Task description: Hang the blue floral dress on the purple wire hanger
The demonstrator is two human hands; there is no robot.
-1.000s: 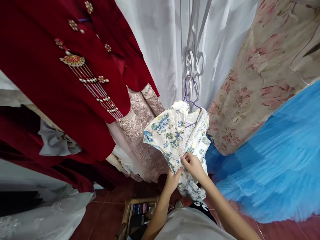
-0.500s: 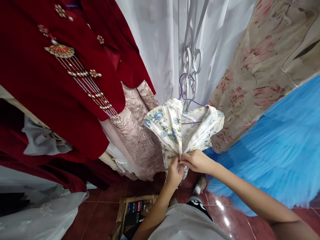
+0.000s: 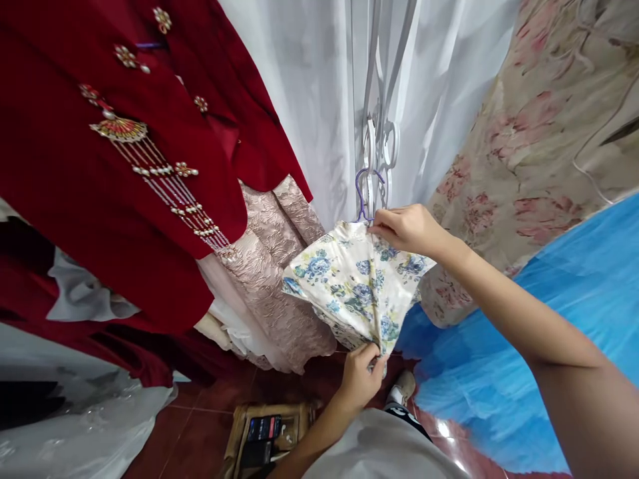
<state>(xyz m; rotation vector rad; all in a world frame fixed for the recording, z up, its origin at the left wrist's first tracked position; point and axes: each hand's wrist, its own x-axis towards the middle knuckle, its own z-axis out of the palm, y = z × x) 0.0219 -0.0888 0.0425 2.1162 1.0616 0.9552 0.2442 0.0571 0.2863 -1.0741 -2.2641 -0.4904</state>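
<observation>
A white dress with blue flowers (image 3: 344, 283) hangs on a purple hanger (image 3: 360, 193) in front of me. Its opening is closed along a zipper line (image 3: 375, 293) running from the collar down. My right hand (image 3: 407, 229) pinches the zipper's top end at the neck, fingers closed; the pull itself is hidden under them. Lower down, my left hand (image 3: 363, 376) grips the fabric at the bottom of that line, holding it taut. Below my left hand, little of the dress shows.
Red velvet garments (image 3: 194, 179) with beaded tassels and a pink brocade dress (image 3: 274, 266) hang at left. White curtains (image 3: 294, 80) are behind. Floral fabric (image 3: 499, 173) and a blue tulle skirt (image 3: 509, 339) are at right. A wooden stool (image 3: 239, 426) holding a phone stands below.
My right hand has moved up from the waist to the collar, and the open halves of the dress have come together. My left hand has shifted slightly down and right, still gripping fabric.
</observation>
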